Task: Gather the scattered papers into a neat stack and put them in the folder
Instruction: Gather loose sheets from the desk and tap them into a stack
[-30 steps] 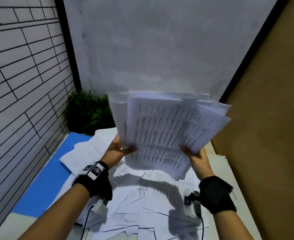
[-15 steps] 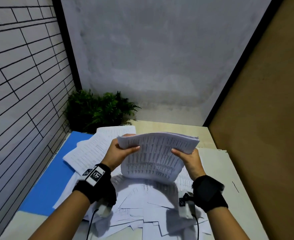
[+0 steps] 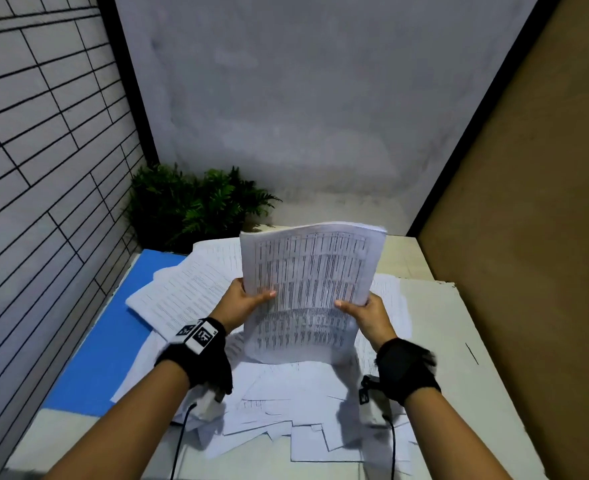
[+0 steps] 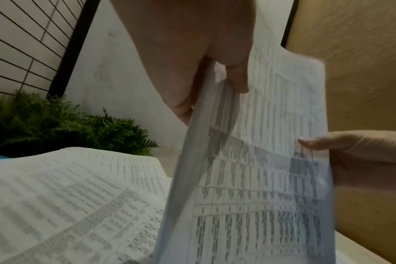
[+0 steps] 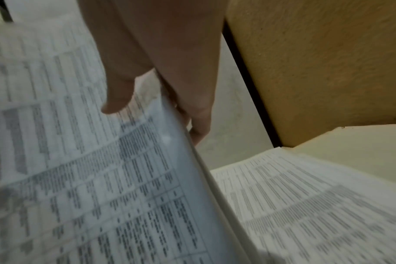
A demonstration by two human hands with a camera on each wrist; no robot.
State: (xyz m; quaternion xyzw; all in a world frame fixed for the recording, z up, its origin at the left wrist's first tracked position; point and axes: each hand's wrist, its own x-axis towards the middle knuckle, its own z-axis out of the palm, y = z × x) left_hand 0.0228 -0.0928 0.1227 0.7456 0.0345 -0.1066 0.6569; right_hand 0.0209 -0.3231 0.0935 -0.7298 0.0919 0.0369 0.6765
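Note:
A stack of printed white papers [image 3: 308,289] stands nearly upright above the table, its lower edge near the loose sheets. My left hand [image 3: 248,299] pinches its left side, thumb on the front. On the opposite side my right hand [image 3: 360,308] grips it the same way. The left wrist view shows the stack [image 4: 255,169] edge-on under my left hand [image 4: 215,75]; the right wrist view shows the stack [image 5: 84,160] under my right hand [image 5: 151,92]. Several loose papers [image 3: 286,410] lie scattered below. A blue folder [image 3: 113,341] lies flat at the left, partly covered by sheets.
A green fern plant [image 3: 196,206] stands in the back left corner. A tiled wall [image 3: 36,168] runs along the left and a brown wall [image 3: 528,202] along the right. The pale table [image 3: 459,341] shows bare at the right. Cables hang from both wristbands.
The fanned, raised bundle came down and tipped forward, then was brought upright again. Its sheets now sit squared together between both hands.

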